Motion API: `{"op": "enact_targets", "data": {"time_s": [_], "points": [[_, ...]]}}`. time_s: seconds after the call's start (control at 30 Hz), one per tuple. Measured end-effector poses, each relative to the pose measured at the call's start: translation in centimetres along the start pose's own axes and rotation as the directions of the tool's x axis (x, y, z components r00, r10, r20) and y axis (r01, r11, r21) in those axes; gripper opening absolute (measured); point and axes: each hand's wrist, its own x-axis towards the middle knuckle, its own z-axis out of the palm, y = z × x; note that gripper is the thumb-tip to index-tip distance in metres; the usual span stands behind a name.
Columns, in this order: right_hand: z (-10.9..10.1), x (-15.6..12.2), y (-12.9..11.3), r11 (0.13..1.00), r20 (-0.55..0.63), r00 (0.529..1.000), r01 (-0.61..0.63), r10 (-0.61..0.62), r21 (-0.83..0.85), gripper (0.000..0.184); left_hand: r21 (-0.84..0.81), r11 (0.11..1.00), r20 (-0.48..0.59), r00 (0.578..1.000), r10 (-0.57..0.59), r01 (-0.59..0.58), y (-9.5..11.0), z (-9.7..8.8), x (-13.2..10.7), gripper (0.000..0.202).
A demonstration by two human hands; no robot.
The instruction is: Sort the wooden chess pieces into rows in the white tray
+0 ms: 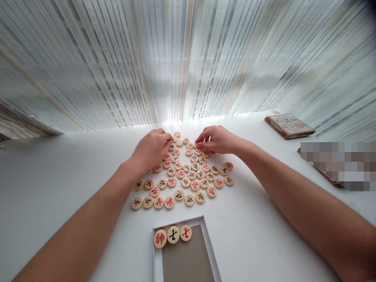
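Observation:
Many round wooden Chinese chess pieces with red or black characters lie spread on the white table, mostly face up. At the far left of the spread, my left hand is closed, its curled fingertips on a piece that they partly cover. My right hand is at the far right, thumb and forefinger closed on the edge of another piece. Near me, a shallow open box with a grey-brown bottom holds three pieces in a row along its far side: red, black, red.
A flat printed box lies at the back right. Nearer on the right is another flat item, mostly blurred out by pixelation. A striped sheer curtain hangs along the far edge of the table.

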Motion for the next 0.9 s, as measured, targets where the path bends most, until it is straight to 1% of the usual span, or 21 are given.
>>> {"op": "enact_targets", "data": {"time_s": [0.07,0.13,0.2,0.3,0.4,0.47,0.53,0.57,0.6,0.63,0.7,0.77,0.8,0.83,0.9], "points": [[0.0,-0.2,-0.1,1.000,0.015,1.000,0.010,-0.009,-0.013,0.011,-0.016,1.000,-0.045,0.999,-0.001,0.001,0.1,-0.3,0.0,0.033],[0.1,-0.3,-0.1,0.999,-0.004,1.000,0.022,-0.022,-0.026,0.009,-0.030,1.000,-0.080,0.997,0.004,-0.006,0.3,-0.6,0.0,0.031],[0.2,-0.4,-0.1,0.999,-0.071,0.997,0.034,-0.037,-0.042,0.008,-0.040,0.999,-0.102,0.995,0.010,-0.015,0.5,-0.9,0.0,0.029],[0.1,-0.3,-0.1,0.997,-0.209,0.976,0.039,-0.052,-0.064,0.020,-0.057,0.998,-0.141,0.990,0.031,-0.040,1.0,-1.5,-0.2,0.028],[-0.6,-0.6,-0.7,0.996,-0.298,0.953,0.042,-0.062,-0.074,0.021,-0.100,0.991,-0.203,0.977,0.062,-0.084,2.0,-2.6,-0.6,0.025],[-1.2,-1.3,-1.6,0.999,-0.320,0.946,0.050,-0.049,-0.004,0.019,-0.150,0.984,-0.239,0.969,0.054,-0.092,3.0,-3.5,-1.1,0.024],[-1.5,-2.3,-2.9,0.980,-0.320,0.947,0.064,0.000,0.190,0.016,-0.257,0.964,-0.254,0.967,0.000,-0.068,3.9,-4.5,-2.0,0.022],[-1.5,-2.9,-3.6,0.945,-0.309,0.951,0.076,0.027,0.318,0.016,-0.339,0.940,-0.242,0.969,-0.044,-0.042,4.4,-4.8,-2.6,0.022],[-1.3,-3.6,-4.4,0.892,-0.284,0.958,0.089,0.046,0.444,0.019,-0.433,0.901,-0.222,0.970,-0.097,-0.009,4.8,-5.1,-3.4,0.022],[-1.1,-4.3,-5.2,0.828,-0.250,0.967,0.102,0.048,0.551,0.024,-0.522,0.853,-0.191,0.971,-0.146,0.025,5.1,-5.2,-4.3,0.023],[-0.2,-5.7,-6.9,0.684,-0.154,0.988,0.106,0.010,0.722,0.034,-0.627,0.773,-0.136,0.964,-0.226,0.093,5.7,-5.1,-6.4,0.026],[0.9,-7.2,-8.3,0.543,-0.068,0.998,0.053,0.009,0.838,0.041,-0.718,0.679,-0.060,0.957,-0.284,0.156,6.2,-4.6,-8.6,0.030],[1.5,-7.9,-9.0,0.487,-0.030,0.999,0.015,0.022,0.873,0.044,-0.761,0.622,-0.012,0.954,-0.298,0.185,6.5,-4.4,-9.6,0.032],[2.1,-8.6,-9.6,0.436,0.012,0.999,-0.025,0.033,0.899,0.048,-0.801,0.566,0.024,0.955,-0.295,0.195,6.8,-4.1,-10.5,0.033],[3.4,-9.9,-10.5,0.347,0.074,0.997,-0.079,0.028,0.934,0.051,-0.865,0.468,0.047,0.958,-0.283,0.181,7.4,-3.7,-11.9,0.033]]}}
